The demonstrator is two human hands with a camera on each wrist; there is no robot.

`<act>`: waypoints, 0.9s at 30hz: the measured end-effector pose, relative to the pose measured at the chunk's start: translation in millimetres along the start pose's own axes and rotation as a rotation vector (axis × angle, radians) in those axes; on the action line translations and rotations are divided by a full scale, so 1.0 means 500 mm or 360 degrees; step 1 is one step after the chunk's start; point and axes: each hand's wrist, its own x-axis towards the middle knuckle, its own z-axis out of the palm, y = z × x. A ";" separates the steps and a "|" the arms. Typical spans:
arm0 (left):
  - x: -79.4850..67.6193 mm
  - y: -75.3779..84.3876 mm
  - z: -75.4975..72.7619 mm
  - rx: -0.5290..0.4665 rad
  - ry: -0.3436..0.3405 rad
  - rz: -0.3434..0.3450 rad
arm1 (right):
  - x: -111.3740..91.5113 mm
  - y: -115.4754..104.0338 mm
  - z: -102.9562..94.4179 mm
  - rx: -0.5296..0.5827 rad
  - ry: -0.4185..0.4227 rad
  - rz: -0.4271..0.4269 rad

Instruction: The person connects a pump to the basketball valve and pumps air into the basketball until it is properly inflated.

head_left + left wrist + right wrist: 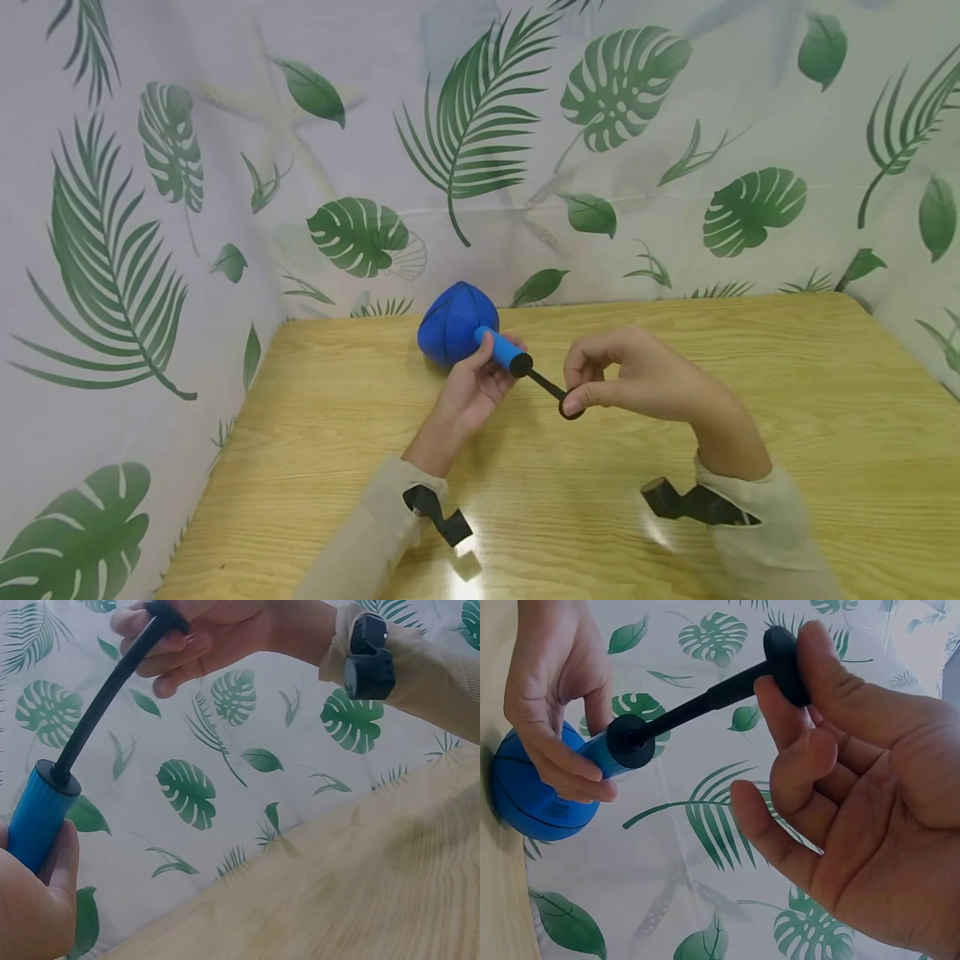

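Observation:
My left hand [477, 383] grips the blue barrel of a small hand pump [504, 351], thumb on top. The pump's far end points at a dented blue ball [456, 325] with black seam lines, which sits on the table; the join between them is hidden in the wrist views. From the barrel's black cap a black rod [105, 705] extends, drawn out. My right hand [637, 375] pinches the black round handle [786, 666] at the rod's end between thumb and index finger, its other fingers loosely curled.
The wooden table [345, 467] spreads under both arms. A white cloth with green leaf prints [495, 233] stands behind the table and along its sides. Black camera mounts are strapped over both sleeves [375, 517].

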 end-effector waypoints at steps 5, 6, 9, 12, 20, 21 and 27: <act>-0.001 -0.012 0.001 -0.0036 -0.0002 -0.0068 | 0.014 0.013 0.015 -0.0032 0.0048 0.0045; -0.001 -0.014 0.001 -0.0044 0.0001 -0.0078 | 0.017 0.017 0.018 -0.0032 0.0053 0.0054; -0.001 -0.018 0.003 -0.0032 0.0015 -0.0087 | 0.027 0.028 0.029 -0.0019 0.0067 0.0099; -0.002 -0.022 0.005 0.0000 0.0036 -0.0084 | 0.037 0.041 0.037 -0.0009 0.0093 0.0154; -0.005 -0.024 0.010 0.0020 0.0064 -0.0092 | 0.052 0.062 0.054 -0.0063 0.0181 0.0237; -0.005 -0.023 0.010 0.0018 0.0066 -0.0093 | 0.053 0.062 0.054 -0.0061 0.0181 0.0239; -0.004 -0.018 0.008 0.0031 0.0080 -0.0110 | 0.054 0.056 0.055 -0.0002 0.0132 0.0239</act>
